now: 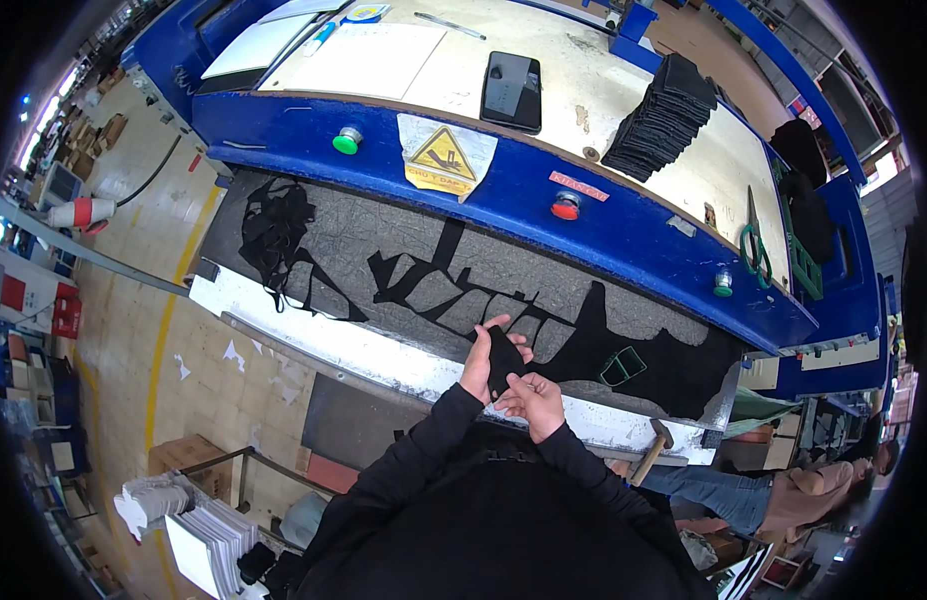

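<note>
Between my two hands is a small cut piece of black fabric [502, 362], held above the near edge of the press bed. My left hand [478, 368] wraps around its left side, thumb and fingers closed on it. The fingertips of my right hand [534, 402] pinch its lower right corner. Under and beyond my hands lies black sheet material [633, 345] with cut-out openings, spread over the scratched grey cutting bed [353, 235]. A green-edged cutting die [622, 367] rests on that sheet, to the right of my hands.
Tangled black scraps [273, 235] lie at the bed's left. The blue press beam [313, 130] crosses beyond, with green and red buttons. On its top are a phone [511, 92], stacked black pieces [663, 118] and green-handled scissors [753, 245]. A hammer [652, 452] lies at the near right edge.
</note>
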